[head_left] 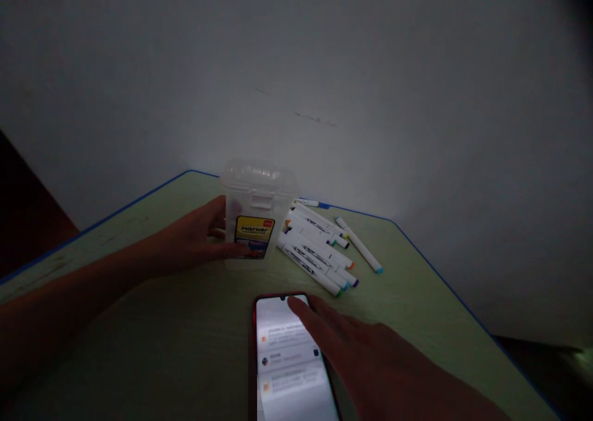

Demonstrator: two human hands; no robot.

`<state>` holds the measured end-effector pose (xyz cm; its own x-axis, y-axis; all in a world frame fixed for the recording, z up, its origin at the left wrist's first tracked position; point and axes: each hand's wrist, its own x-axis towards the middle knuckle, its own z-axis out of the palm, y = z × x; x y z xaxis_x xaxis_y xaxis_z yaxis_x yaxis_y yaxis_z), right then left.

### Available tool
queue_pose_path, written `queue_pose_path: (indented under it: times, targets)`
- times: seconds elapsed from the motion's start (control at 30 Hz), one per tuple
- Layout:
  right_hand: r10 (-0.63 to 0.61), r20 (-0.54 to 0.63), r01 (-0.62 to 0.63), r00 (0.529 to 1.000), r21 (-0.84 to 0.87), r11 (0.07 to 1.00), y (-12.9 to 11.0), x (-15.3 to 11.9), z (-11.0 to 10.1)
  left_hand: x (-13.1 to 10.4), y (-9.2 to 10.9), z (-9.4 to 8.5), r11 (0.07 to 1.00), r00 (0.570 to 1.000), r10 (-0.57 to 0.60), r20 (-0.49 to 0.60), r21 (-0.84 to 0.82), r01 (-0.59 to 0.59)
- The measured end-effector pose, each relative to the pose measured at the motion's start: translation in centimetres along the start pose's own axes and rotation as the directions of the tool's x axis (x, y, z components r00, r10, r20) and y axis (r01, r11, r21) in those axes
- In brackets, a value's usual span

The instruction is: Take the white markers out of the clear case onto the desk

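Note:
My left hand (199,239) is wrapped round the left side of a clear plastic marker box (278,214), thumb across its yellow and blue label. The box stands upright with its lid down. Near the front edge of the view lies a phone (291,371) in a red case, its screen lit with several message lines. My right hand (343,337) reaches over the phone's upper right part, thumb at the top of the screen and the other fingers along its right side; whether it grips the phone is unclear. Several white markers (319,254) with coloured ends lie in a loose pile right of the box.
The pale green table (185,334) has a blue edge and meets a grey wall behind. One marker with a light blue end (361,247) lies at the pile's right, and another (308,203) lies by the back edge. The scene is dim.

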<state>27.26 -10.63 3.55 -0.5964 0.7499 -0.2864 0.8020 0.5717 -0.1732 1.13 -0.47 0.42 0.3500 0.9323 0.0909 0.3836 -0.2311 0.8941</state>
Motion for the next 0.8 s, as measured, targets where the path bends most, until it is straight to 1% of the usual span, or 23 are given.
queue_pose_path:
  times: [0.17,0.3,0.43,0.57,0.63,0.73,0.8]
  targets:
    - [0.027,-0.002,-0.026,1.0,0.073,0.997,-0.7,-0.1,-0.8,0.0,0.0,0.0,1.0,1.0,0.006,0.011,-0.008,-0.006]
    - [0.08,0.06,-0.086,0.995,0.108,0.99,-0.5,0.4,-0.8,-0.1,0.2,0.1,1.0,1.0,0.007,0.007,-0.013,-0.007]
    - [0.137,0.015,-0.138,0.99,0.13,0.982,-0.7,0.1,-1.4,-0.1,0.3,0.0,1.0,1.0,-0.002,0.025,-0.017,0.003]
    - [0.111,0.042,-0.116,0.993,0.152,0.982,-1.0,-0.1,-2.3,-0.2,0.3,-0.1,1.0,0.999,-0.011,0.035,-0.029,0.012]
    - [0.089,0.033,-0.093,0.995,0.166,0.982,-0.9,0.0,-2.4,-0.2,0.2,-0.1,0.999,0.999,-0.01,0.033,-0.04,0.011]
    - [-0.001,-0.002,0.001,1.0,0.174,0.985,-0.7,0.1,-2.3,-0.2,0.2,0.0,0.999,1.0,-0.006,0.023,-0.04,0.007]
    - [-0.067,0.009,0.065,0.998,0.162,0.985,-0.5,0.2,-2.3,-0.2,0.1,0.0,0.999,1.0,-0.003,0.019,-0.039,0.004]
